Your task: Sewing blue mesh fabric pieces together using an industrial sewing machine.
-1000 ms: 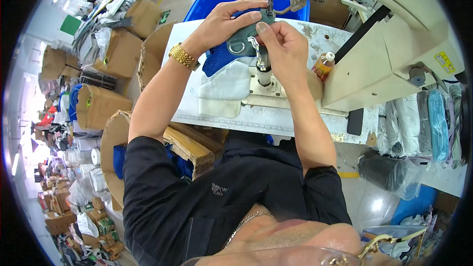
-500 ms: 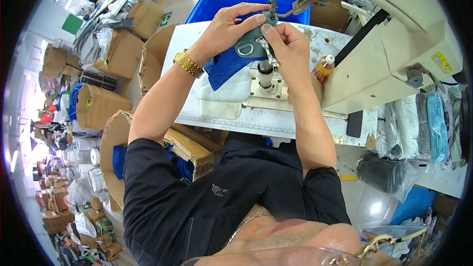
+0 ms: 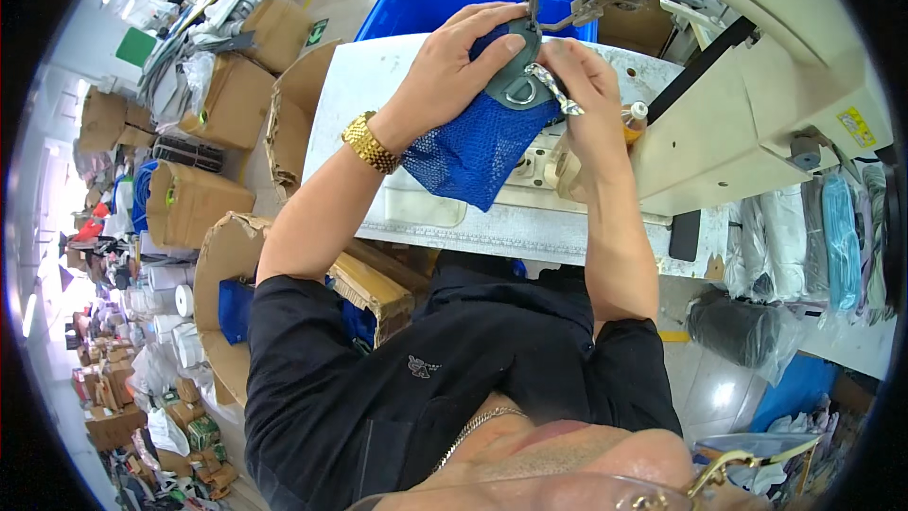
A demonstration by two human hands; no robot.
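Observation:
A blue mesh fabric piece with a dark green patch is under the needle area of a cream sewing machine. A metal D-ring and a short patterned cord are on the patch. My left hand grips the piece from its left side, thumb on the patch and fingers stretched toward the needle bar. With fingers curled, my right hand pinches the patch's right edge beside the cord; its fingertips are partly hidden. The mesh hangs over the machine's post, covering much of it.
Behind the white worktable stands a blue plastic crate. A bottle sits beside the machine, right of my right hand. A dark flat object lies at the table's right. Cardboard boxes crowd the left; bagged fabric lies right.
The fabric piece has turned and shifted right, with more blue mesh now spread below the patch. Both hands have moved slightly right with it, still gripping it.

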